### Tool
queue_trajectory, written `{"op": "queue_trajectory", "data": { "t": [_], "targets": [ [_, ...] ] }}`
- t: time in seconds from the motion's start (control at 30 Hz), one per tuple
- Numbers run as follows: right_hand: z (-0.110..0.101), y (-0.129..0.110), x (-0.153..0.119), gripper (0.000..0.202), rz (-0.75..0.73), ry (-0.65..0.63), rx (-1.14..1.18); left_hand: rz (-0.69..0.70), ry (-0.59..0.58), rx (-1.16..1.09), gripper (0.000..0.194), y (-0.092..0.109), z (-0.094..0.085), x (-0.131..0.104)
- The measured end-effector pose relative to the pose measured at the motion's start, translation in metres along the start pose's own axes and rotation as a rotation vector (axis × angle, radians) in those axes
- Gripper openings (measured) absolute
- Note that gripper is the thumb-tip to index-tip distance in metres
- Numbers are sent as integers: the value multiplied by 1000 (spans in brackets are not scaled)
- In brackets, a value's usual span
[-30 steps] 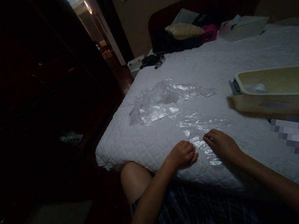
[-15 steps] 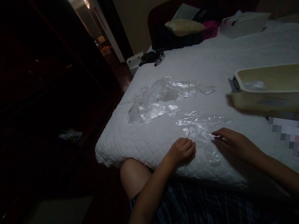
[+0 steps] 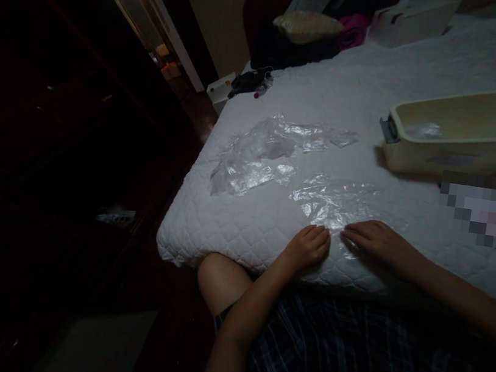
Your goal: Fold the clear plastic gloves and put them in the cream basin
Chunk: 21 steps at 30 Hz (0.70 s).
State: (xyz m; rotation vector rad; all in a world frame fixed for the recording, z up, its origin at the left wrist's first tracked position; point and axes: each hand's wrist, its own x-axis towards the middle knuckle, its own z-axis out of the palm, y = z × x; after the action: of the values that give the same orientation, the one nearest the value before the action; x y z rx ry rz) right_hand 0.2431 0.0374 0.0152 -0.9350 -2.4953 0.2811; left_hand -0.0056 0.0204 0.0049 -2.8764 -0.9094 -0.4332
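A thin clear plastic bag [image 3: 327,197] lies crumpled near the front edge of the white quilted bed. At its near edge, my left hand [image 3: 309,247] has its fingers curled closed on the film; the fingertips hide exactly how much is gripped. My right hand [image 3: 374,240] is just to the right, palm down, with fingers stretched out and touching the same bag. The two hands' fingertips are a short gap apart. Farther left, more crumpled clear plastic [image 3: 256,156] is spread out, not touched by either hand.
A cream plastic bin [image 3: 459,160] with a grey latch stands at right, holding some clear film. Behind are a white box [image 3: 411,24], a pink rolled cloth [image 3: 353,31] and a beige cushion-like bag [image 3: 307,27]. The bed's edge [image 3: 169,249] drops off at left.
My right hand has moved left and slightly down onto the bag, closer to my left hand, its fingers now flatter. My left hand stays at the bag's near edge. The view has shifted slightly.
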Motion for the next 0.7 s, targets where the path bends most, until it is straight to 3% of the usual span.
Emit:
{"op": "queue_trajectory", "data": {
  "t": [0.47,0.7],
  "targets": [
    [1,2,7,34,-75,56,-79,90,9,61,22,-3,4,0],
    [6,-2,15,27,112,82,-85,137,74,134,24,-3,4,-1]
  ]
}}
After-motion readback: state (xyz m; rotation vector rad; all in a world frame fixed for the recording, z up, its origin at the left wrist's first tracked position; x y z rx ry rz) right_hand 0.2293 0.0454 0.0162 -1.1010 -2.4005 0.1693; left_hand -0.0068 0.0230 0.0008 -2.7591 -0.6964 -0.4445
